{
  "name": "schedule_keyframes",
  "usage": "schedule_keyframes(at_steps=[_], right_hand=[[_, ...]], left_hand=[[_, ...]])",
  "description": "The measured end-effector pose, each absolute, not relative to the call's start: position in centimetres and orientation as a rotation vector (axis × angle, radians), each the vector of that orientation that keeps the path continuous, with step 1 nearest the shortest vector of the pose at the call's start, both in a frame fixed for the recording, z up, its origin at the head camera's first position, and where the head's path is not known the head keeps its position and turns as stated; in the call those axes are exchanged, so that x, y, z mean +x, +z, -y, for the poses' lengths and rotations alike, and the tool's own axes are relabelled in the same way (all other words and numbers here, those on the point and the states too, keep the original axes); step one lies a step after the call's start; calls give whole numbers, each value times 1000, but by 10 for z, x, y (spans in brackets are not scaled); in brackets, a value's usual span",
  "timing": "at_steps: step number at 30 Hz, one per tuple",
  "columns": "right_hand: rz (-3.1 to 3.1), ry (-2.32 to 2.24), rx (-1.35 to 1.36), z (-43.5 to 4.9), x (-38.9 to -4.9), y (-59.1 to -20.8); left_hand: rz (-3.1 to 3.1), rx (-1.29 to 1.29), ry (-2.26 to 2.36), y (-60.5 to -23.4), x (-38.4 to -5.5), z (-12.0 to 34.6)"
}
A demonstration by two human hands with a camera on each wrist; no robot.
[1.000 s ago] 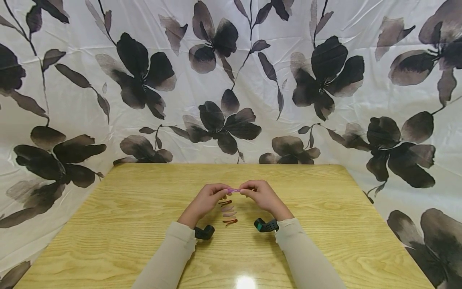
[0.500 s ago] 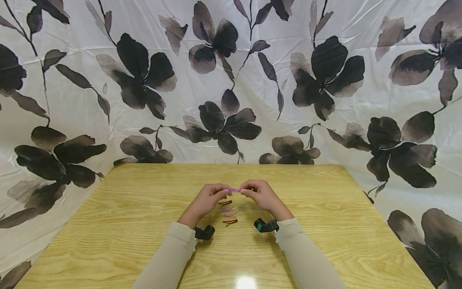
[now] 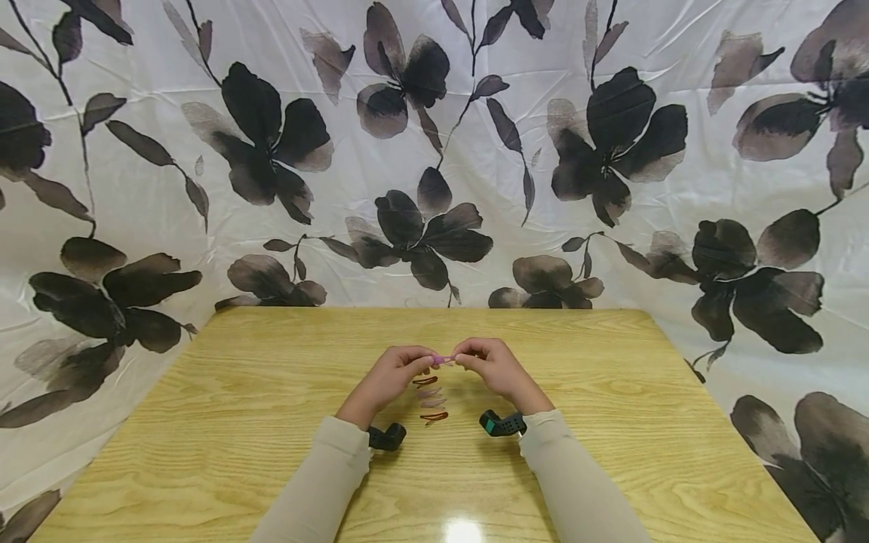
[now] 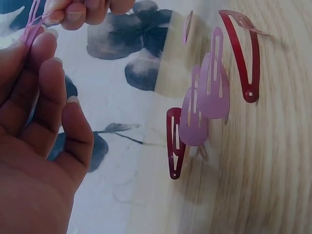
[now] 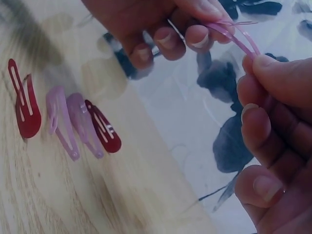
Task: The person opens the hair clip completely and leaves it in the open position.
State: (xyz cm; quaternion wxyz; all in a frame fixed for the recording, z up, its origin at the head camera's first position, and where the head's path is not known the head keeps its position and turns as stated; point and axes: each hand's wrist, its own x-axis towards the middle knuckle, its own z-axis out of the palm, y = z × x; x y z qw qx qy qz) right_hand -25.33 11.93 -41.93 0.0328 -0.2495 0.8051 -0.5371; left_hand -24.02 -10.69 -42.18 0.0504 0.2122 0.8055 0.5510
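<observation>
Between both hands a pink snap hair clip (image 3: 444,360) is held up over the table. My left hand (image 3: 394,373) pinches one end of it between thumb and index finger. The other end is pinched by my right hand (image 3: 494,368). In the right wrist view the thin arms of this clip (image 5: 236,41) stand apart. Below the hands lies a column of hair clips: a red clip (image 3: 425,381) at the far end, two pink clips (image 4: 213,90) in the middle, and another red clip (image 3: 434,416) nearest the body.
The wooden table (image 3: 237,422) reaches back to a white floral cloth (image 3: 516,173). Black wrist straps with camera mounts (image 3: 501,424) sit on both wrists. In the left wrist view a thin pink piece (image 4: 187,27) shows edge-on beyond the column of clips.
The held pink clip has turned: a wider pink part now shows by the left fingers, and its strands look parted toward the right hand. Both hands stay nearly in place.
</observation>
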Motion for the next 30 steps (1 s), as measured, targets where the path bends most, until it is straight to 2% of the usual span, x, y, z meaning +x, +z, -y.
schedule_keyframes(at_steps=[8,17,30], right_hand=[[-2455,-1650,-752,-119,-240,-399],[-2489,-1660,-708,-119,-254,-421],[-2624,-1561,-740,-113,-252,-422]], left_hand=[[-2454,564,1693,-422,-239,106],[-2526,495,1657,-423,-241,109],[-2623,456,1575,-426,-245,117]])
